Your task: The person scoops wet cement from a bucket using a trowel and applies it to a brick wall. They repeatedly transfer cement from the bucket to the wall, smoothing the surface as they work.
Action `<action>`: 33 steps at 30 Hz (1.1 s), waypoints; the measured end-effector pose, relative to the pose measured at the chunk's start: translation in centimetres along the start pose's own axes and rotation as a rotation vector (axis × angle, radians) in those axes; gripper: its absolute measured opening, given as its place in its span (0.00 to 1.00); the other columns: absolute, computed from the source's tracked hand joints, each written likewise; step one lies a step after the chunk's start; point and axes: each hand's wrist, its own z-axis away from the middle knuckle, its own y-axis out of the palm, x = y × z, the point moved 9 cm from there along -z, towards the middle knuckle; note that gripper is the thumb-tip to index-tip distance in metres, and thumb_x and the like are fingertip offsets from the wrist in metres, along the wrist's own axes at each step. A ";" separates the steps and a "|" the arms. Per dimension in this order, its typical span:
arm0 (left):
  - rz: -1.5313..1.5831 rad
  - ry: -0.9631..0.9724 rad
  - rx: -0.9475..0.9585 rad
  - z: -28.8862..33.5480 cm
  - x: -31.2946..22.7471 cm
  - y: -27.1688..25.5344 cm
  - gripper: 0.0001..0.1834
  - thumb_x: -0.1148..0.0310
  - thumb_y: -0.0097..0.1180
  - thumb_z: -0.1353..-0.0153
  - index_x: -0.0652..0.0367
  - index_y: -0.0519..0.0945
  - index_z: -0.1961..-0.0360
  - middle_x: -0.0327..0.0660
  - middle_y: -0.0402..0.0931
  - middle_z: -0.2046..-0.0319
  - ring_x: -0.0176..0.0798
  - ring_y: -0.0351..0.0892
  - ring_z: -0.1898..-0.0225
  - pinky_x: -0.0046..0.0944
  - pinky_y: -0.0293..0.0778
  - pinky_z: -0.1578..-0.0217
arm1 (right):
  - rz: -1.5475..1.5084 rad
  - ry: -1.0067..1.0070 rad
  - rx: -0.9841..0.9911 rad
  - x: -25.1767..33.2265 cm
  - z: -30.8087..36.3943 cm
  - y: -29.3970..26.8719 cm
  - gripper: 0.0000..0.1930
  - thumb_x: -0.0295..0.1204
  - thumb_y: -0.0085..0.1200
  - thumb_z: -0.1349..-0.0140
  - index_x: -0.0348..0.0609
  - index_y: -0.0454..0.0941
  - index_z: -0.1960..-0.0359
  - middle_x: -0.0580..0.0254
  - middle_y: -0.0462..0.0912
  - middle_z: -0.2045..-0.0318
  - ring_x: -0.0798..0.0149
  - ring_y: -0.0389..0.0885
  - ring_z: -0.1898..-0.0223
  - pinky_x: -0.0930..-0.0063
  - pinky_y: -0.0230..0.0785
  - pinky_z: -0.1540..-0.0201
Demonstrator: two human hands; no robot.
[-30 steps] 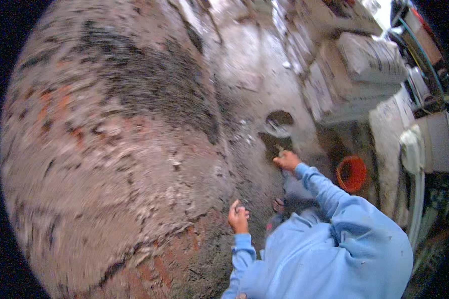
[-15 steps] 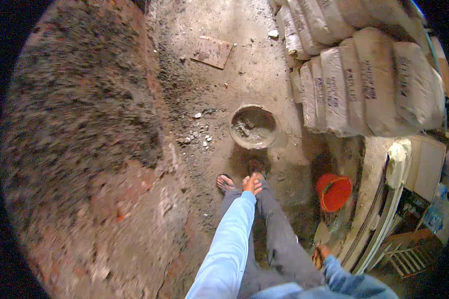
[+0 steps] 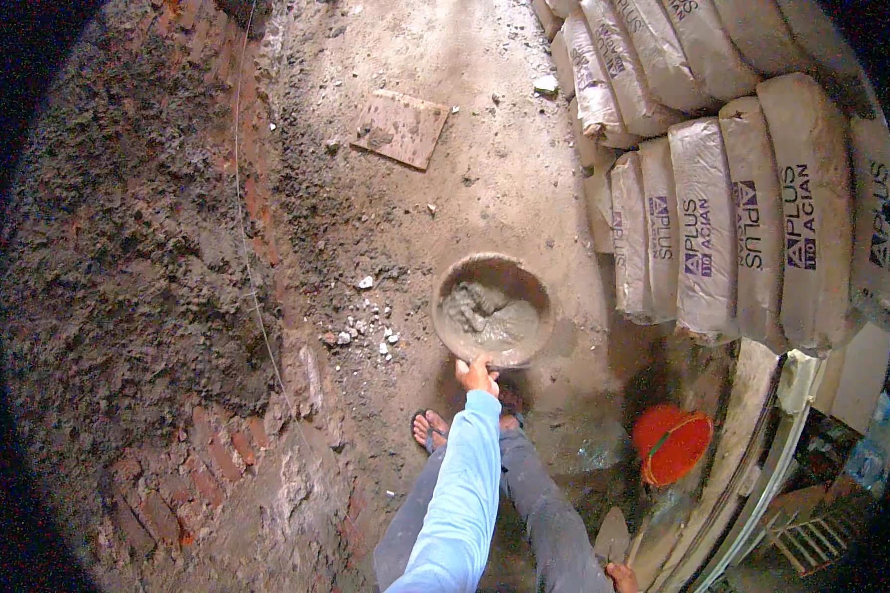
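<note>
My left hand (image 3: 477,377), in a light blue sleeve, reaches down and is closed on the near rim of a round tub (image 3: 439,326). Wet grey mortar (image 3: 492,314) lies inside that tub, which rests on the floor just ahead of my feet. At the lower right edge my right hand (image 3: 621,578), partly cut off, is closed round the handle of a trowel (image 3: 612,535). The trowel's pointed blade hangs beside my right leg, with a red bucket (image 3: 674,445) tilted on the floor farther ahead.
Stacked paper sacks (image 3: 707,227) line the right side. Rough mortar and exposed brick cover the wall (image 3: 158,296) on the left, with a thin string (image 3: 250,267) running along it. A flat board (image 3: 402,128) and white rubble (image 3: 386,343) lie on the floor.
My left hand has moved forward from above my feet and taken hold of the tub's rim. My right hand with the trowel has shifted toward the lower edge. The view has tilted.
</note>
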 end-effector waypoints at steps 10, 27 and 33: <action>0.026 0.225 0.293 2.5 -9.5 -0.9 0.26 0.79 0.54 0.54 0.63 0.69 0.50 0.40 0.74 0.64 0.36 0.74 0.65 0.36 0.73 0.65 | -0.038 -0.147 -0.002 5.9 3.5 0.2 0.25 0.50 0.51 0.40 0.52 0.69 0.46 0.50 0.71 0.50 0.53 0.67 0.48 0.67 0.63 0.49; -0.230 0.523 0.248 49.9 -42.9 -7.5 0.18 0.76 0.57 0.57 0.62 0.74 0.60 0.42 0.73 0.72 0.41 0.72 0.73 0.40 0.71 0.75 | 0.764 -1.293 -0.145 37.3 41.4 1.7 0.21 0.44 0.51 0.41 0.47 0.72 0.50 0.41 0.78 0.60 0.42 0.75 0.59 0.53 0.70 0.60; -0.111 0.593 0.260 59.7 -43.4 -12.8 0.15 0.76 0.55 0.53 0.63 0.76 0.60 0.42 0.73 0.73 0.40 0.73 0.75 0.40 0.70 0.77 | 1.607 -1.834 -0.256 39.7 59.3 15.1 0.15 0.44 0.42 0.38 0.49 0.77 0.68 0.54 0.79 0.78 0.53 0.78 0.76 0.54 0.69 0.75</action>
